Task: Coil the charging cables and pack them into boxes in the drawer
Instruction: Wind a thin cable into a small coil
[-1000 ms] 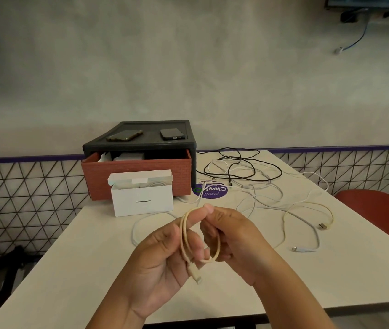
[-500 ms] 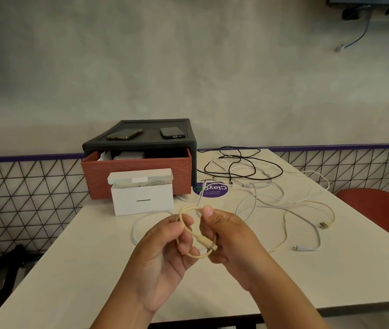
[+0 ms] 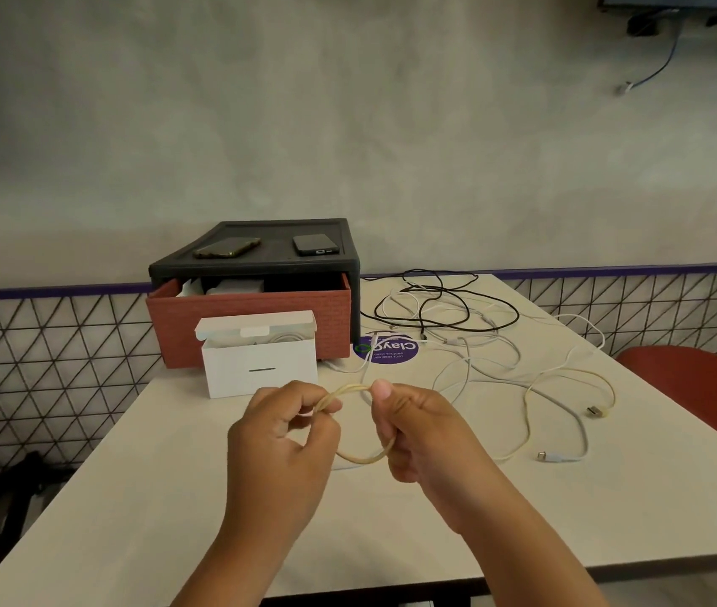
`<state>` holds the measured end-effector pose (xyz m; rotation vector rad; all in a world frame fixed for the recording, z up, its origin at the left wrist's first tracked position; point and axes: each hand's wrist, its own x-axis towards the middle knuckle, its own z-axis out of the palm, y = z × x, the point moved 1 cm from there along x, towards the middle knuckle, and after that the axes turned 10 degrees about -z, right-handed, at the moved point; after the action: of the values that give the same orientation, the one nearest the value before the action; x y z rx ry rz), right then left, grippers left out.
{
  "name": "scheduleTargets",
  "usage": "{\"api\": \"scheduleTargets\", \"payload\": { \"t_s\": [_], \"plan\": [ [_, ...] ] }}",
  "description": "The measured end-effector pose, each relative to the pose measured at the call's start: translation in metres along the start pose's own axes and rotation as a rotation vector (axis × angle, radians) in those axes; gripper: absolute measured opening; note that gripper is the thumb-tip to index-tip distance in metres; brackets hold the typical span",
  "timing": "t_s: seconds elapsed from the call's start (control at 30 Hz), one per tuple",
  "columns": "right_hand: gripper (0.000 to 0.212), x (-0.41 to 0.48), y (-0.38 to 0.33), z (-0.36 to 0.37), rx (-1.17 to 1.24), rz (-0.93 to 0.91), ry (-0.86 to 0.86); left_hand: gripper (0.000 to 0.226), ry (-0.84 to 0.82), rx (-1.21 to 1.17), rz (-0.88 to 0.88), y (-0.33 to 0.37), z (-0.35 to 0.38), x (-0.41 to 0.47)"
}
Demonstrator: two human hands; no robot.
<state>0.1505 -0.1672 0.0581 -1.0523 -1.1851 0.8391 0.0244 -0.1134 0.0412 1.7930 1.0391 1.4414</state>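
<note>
A small cream cable coil (image 3: 359, 458) hangs between both hands above the table. My left hand (image 3: 282, 435) pinches the coil's upper left side. My right hand (image 3: 409, 431) grips its right side, thumb up. Behind them stands an open white box (image 3: 260, 370) with a white cable inside it. The red drawer (image 3: 251, 326) is pulled out of its dark cabinet (image 3: 260, 260), with boxes inside. Loose white cables (image 3: 479, 365), a cream cable (image 3: 567, 387) and a black cable (image 3: 444, 308) lie tangled on the right of the white table (image 3: 173, 497).
Two phones (image 3: 227, 247) lie on the cabinet top. A purple round sticker (image 3: 387, 350) marks the table by the drawer. A red chair (image 3: 698, 378) stands at the right. A black bag (image 3: 2, 501) lies on the floor at the left, below the table edge.
The hands have drawn slightly apart and risen, stretching the coil wider between them. The plug end that hung below the left hand is no longer visible.
</note>
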Motion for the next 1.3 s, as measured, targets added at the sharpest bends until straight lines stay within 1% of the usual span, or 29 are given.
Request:
{"api": "scheduleTargets", "payload": {
  "t_s": [0.03,0.07,0.1,0.17,0.2,0.27,0.3,0.37,0.47,0.53,0.6,0.63,0.67,0.73,0.8,0.83,0.9,1.0,1.1,1.13,1.2,1.23,1.3],
  "plan": [
    [0.048,0.001,0.0,0.0,0.005,0.004,0.013,0.013,-0.061,-0.019,-0.065,0.003,0.0,0.0],
    [0.047,0.001,0.001,-0.001,0.01,0.007,0.025,0.011,-0.16,-0.093,-0.156,0.004,0.0,0.001],
    [0.045,0.001,0.001,-0.002,0.018,0.005,0.028,0.011,-0.293,-0.225,-0.262,0.005,-0.001,0.002],
    [0.04,0.002,0.0,-0.003,0.018,-0.012,0.002,0.008,-0.551,-0.628,-0.523,0.009,-0.004,0.001],
    [0.039,0.001,0.0,-0.004,-0.008,-0.026,-0.026,0.007,-0.646,-0.806,-0.627,0.012,-0.006,0.0],
    [0.039,0.001,0.0,-0.003,-0.094,-0.055,-0.088,0.027,-0.764,-1.0,-0.735,0.011,-0.007,0.0],
    [0.038,0.001,0.001,-0.003,-0.134,-0.069,-0.116,0.035,-0.791,-1.046,-0.759,0.009,-0.006,0.0],
    [0.038,0.002,0.002,-0.004,-0.206,-0.092,-0.144,0.042,-0.801,-1.079,-0.788,0.009,-0.003,-0.001],
    [0.039,0.004,0.002,-0.013,-0.338,-0.105,-0.137,0.033,-0.696,-1.041,-0.823,0.012,0.0,-0.002],
    [0.033,0.004,0.002,-0.023,-0.523,-0.111,-0.103,0.036,-0.625,-1.091,-0.826,0.008,-0.002,0.0],
    [0.029,0.002,0.002,-0.033,-0.785,-0.079,-0.097,0.061,-0.596,-1.173,-0.795,0.003,-0.006,0.005],
    [0.027,0.001,0.004,-0.037,-0.886,-0.05,-0.114,0.07,-0.567,-1.208,-0.78,-0.002,-0.009,0.008],
    [0.026,-0.001,0.004,-0.038,-0.963,-0.029,-0.144,0.073,-0.533,-1.221,-0.76,-0.003,-0.011,0.01],
    [0.026,-0.007,0.003,-0.035,-1.034,-0.029,-0.247,0.071,-0.446,-1.19,-0.711,-0.003,-0.01,0.011],
    [0.036,-0.013,-0.001,-0.024,-1.084,-0.062,-0.376,0.054,-0.336,-1.115,-0.668,0.001,-0.003,0.009],
    [0.037,-0.016,-0.003,-0.02,-1.102,-0.073,-0.427,0.044,-0.306,-1.067,-0.638,0.003,0.001,0.006],
    [0.027,-0.019,-0.003,-0.014,-1.158,-0.128,-0.468,0.038,-0.302,-0.963,-0.57,0.005,0.007,0.002],
    [0.033,-0.019,-0.005,-0.014,-1.199,-0.168,-0.523,0.037,-0.332,-0.758,-0.467,0.004,0.009,-0.001],
    [0.022,-0.018,-0.011,-0.013,-1.157,-0.243,-0.604,0.035,-0.346,-0.415,-0.321,-0.003,0.011,-0.004],
    [0.022,-0.018,-0.013,-0.013,-1.136,-0.278,-0.617,0.036,-0.358,-0.298,-0.265,-0.006,0.013,-0.005],
    [0.031,-0.015,-0.016,-0.015,-1.077,-0.353,-0.592,0.04,-0.39,-0.144,-0.169,-0.008,0.014,-0.009],
    [0.034,-0.013,-0.017,-0.017,-1.056,-0.4,-0.543,0.041,-0.406,-0.108,-0.142,-0.009,0.015,-0.01],
    [0.029,-0.007,-0.018,-0.024,-1.027,-0.479,-0.408,0.038,-0.444,-0.124,-0.16,-0.008,0.016,-0.011]
  ]
}}
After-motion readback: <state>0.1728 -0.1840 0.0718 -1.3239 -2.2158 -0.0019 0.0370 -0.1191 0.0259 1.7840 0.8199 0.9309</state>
